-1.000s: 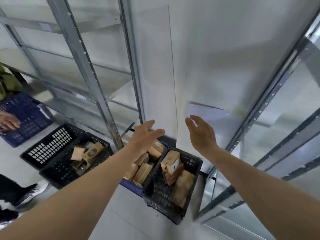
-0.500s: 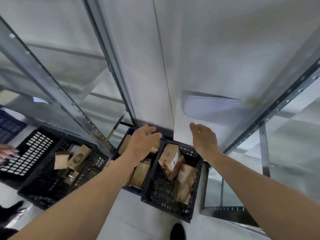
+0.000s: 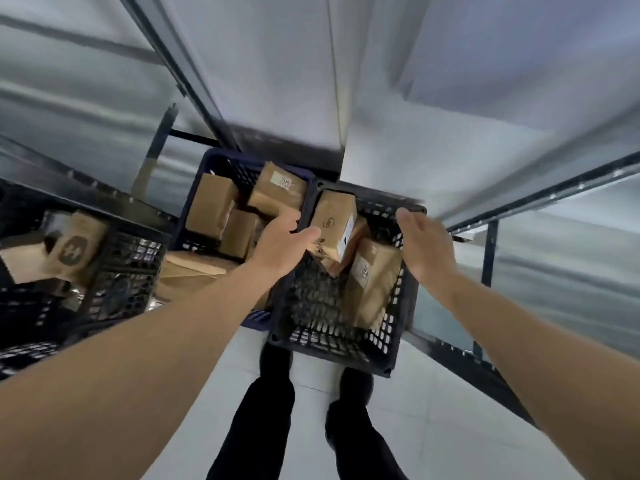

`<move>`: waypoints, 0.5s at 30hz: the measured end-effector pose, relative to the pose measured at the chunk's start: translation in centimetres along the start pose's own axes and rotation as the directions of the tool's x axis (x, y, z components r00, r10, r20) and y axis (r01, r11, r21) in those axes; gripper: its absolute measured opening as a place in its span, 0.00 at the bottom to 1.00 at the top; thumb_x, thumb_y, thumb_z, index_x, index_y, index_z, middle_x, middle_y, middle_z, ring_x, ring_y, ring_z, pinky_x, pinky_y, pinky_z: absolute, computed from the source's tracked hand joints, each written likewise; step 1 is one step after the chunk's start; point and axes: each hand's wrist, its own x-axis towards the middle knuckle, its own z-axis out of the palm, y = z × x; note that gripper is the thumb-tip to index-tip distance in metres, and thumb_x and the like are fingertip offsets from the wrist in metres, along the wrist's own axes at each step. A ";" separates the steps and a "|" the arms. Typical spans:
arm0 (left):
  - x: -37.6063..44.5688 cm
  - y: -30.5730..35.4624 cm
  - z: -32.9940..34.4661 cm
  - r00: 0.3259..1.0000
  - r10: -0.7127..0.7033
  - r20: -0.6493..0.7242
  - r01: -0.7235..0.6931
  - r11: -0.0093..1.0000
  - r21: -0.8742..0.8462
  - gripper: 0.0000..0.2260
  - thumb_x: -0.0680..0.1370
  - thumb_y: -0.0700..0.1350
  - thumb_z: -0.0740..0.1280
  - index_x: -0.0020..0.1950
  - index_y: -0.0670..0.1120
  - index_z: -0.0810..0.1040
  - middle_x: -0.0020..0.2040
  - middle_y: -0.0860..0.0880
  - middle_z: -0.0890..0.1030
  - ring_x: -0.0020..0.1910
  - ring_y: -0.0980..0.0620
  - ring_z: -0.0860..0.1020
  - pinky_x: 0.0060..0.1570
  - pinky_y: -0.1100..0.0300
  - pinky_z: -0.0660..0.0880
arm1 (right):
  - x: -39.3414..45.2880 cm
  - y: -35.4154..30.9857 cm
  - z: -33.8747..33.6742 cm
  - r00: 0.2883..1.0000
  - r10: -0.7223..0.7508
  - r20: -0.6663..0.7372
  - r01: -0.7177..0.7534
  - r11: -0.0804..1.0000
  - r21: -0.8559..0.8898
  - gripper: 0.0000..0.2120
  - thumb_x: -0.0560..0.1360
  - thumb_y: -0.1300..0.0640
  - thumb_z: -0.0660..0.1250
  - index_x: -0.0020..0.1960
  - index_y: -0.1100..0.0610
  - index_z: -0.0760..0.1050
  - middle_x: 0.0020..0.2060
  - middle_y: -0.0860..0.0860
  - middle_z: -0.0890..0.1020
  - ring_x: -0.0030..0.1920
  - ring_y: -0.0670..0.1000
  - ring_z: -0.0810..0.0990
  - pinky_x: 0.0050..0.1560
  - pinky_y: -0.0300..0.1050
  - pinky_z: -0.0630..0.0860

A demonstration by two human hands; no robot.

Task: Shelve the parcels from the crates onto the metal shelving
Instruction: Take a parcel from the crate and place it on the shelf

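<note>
Now both arms reach down over the black crate (image 3: 332, 337), a lattice-walled plastic box standing on the pale tiled floor (image 3: 433, 427) by the person's dark shoes. The left hand (image 3: 280, 242) hovers at the crate's left rim, fingers loosely spread, thumb tip close to a tall kraft-paper parcel (image 3: 332, 226); whether it actually touches, I cannot tell. The right hand (image 3: 424, 245) hangs over the right rim, fingers relaxed and open, holding nothing. That upright parcel has a small round stamp and a white label down one edge. Beside it leans a second brown parcel (image 3: 372, 282), creased, with a printed label. Just left, touching, a dark blue crate (image 3: 214, 164) holds more boxy cardboard parcels. Further left, blurred, another black crate (image 3: 124, 268) holds a stamped paper bag (image 3: 76, 247). Grey metal shelving (image 3: 540, 195) frames both sides, smooth and dull.
</note>
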 end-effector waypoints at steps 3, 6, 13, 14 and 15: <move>4.3 -4.3 2.2 0.998 -0.056 0.033 0.054 0.998 0.039 0.30 0.80 0.56 0.66 0.79 0.49 0.62 0.77 0.48 0.66 0.75 0.49 0.65 0.72 0.50 0.64 | 3.0 3.4 4.8 0.998 0.069 0.015 -0.069 0.997 0.027 0.22 0.84 0.45 0.54 0.32 0.49 0.65 0.31 0.46 0.71 0.34 0.48 0.69 0.36 0.45 0.64; 9.2 -8.1 4.2 0.995 -0.096 0.035 0.095 0.995 0.042 0.30 0.80 0.55 0.66 0.79 0.48 0.62 0.77 0.48 0.65 0.75 0.49 0.65 0.68 0.56 0.63 | 6.0 6.3 9.9 0.986 0.129 0.101 -0.139 0.986 0.091 0.20 0.84 0.46 0.55 0.39 0.53 0.75 0.35 0.48 0.74 0.39 0.52 0.73 0.40 0.48 0.67; 17.2 -12.9 8.1 0.993 -0.108 0.044 0.106 0.993 0.050 0.28 0.81 0.51 0.66 0.79 0.46 0.63 0.75 0.48 0.68 0.68 0.53 0.68 0.57 0.60 0.62 | 12.2 11.9 19.5 0.920 0.282 0.273 -0.331 0.931 0.153 0.34 0.79 0.37 0.61 0.80 0.52 0.60 0.75 0.50 0.69 0.72 0.54 0.70 0.62 0.46 0.67; 17.9 -13.3 8.5 0.994 -0.102 0.044 0.099 0.993 0.064 0.28 0.80 0.51 0.66 0.78 0.46 0.63 0.74 0.48 0.69 0.65 0.54 0.69 0.57 0.60 0.62 | 13.0 12.5 20.6 0.911 0.290 0.293 -0.345 0.925 0.156 0.35 0.79 0.36 0.61 0.80 0.51 0.58 0.76 0.50 0.68 0.72 0.55 0.69 0.63 0.47 0.67; 18.5 -13.8 9.0 0.996 -0.085 0.031 0.082 0.993 0.090 0.28 0.80 0.50 0.66 0.78 0.46 0.64 0.74 0.48 0.69 0.65 0.54 0.69 0.57 0.61 0.63 | 13.7 12.9 21.7 0.902 0.302 0.308 -0.364 0.916 0.169 0.36 0.78 0.36 0.62 0.80 0.51 0.58 0.75 0.50 0.68 0.71 0.55 0.70 0.61 0.47 0.67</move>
